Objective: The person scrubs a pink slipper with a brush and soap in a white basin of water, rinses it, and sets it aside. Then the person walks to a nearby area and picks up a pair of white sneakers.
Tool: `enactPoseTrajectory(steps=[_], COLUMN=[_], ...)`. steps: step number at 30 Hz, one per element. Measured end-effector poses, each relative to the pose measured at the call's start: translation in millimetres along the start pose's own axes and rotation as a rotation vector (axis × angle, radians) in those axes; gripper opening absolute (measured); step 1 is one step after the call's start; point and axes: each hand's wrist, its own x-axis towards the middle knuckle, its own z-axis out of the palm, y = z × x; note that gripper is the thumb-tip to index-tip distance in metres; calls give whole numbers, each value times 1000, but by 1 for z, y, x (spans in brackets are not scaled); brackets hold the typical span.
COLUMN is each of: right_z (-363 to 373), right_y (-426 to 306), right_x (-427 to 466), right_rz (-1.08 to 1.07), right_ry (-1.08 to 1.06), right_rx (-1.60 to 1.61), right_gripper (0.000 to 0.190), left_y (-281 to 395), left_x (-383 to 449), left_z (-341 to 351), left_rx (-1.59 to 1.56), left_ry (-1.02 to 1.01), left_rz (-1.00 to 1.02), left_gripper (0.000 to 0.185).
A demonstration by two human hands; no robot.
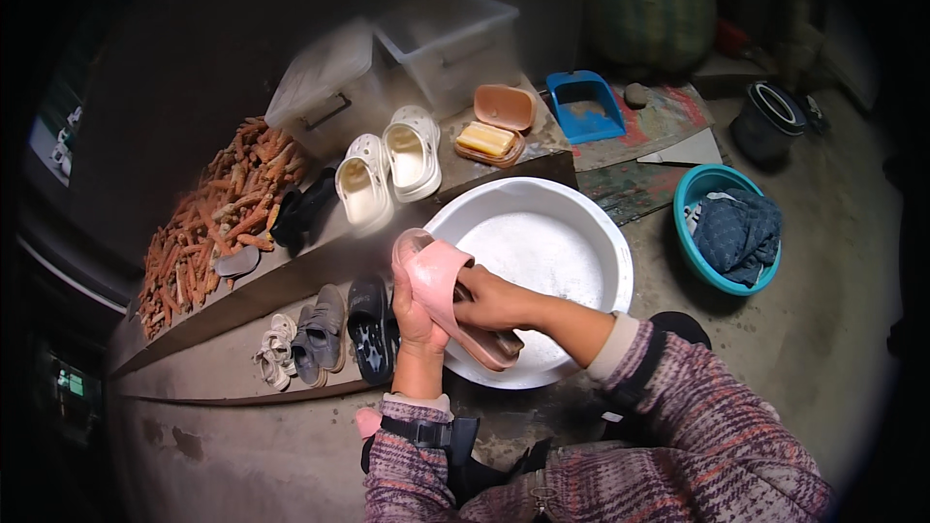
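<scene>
A pink slide sandal (437,277) is held tilted above the near left part of a white plastic basin (621,261). My left hand (418,316) grips it by the side near the toe end, thumb along its edge. My right hand (501,298) reaches in under the strap, its fingers partly hidden there. Whether those fingers hold anything, I cannot tell. Whitish suds or wet marks cover the basin's floor. Beyond the basin, an opened soap box (505,107) on the step holds a yellowish bar of soap (485,139).
White clogs (389,167), black footwear (304,207), clear storage bins (436,51) and a heap of corn cobs (218,225) occupy the upper step. Grey shoes (320,334) and a dark slide (369,330) rest lower. Rightward stand a blue dustpan (585,105), a teal basin (683,240) of clothes and a dark bucket (763,127).
</scene>
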Motion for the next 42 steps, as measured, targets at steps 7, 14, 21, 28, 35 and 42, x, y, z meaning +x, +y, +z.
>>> enactPoseTrajectory(steps=[7, 14, 21, 28, 35, 42], right_z=[-6, 15, -7, -12, 13, 21], right_y=[-1, 3, 0, -20, -17, -16], right_x=[-29, -9, -4, -18, -30, -18], right_rz=[19, -131, -284, -224, -258, -114], right_ry=[-115, 319, 13, -23, 157, 236], right_rx=[-357, -183, -3, -182, -298, -176], right_gripper=[71, 37, 28, 28, 33, 32], left_y=[27, -8, -1, 8, 15, 9], left_x=[5, -2, -6, -5, 7, 7], left_z=[-26, 11, -1, 0, -6, -7], left_rx=[-83, 76, -10, -45, -108, -11], left_ry=[79, -74, 175, 28, 27, 5], left_rz=[93, 119, -26, 18, 122, 236], left_gripper=[74, 69, 72, 70, 70, 70])
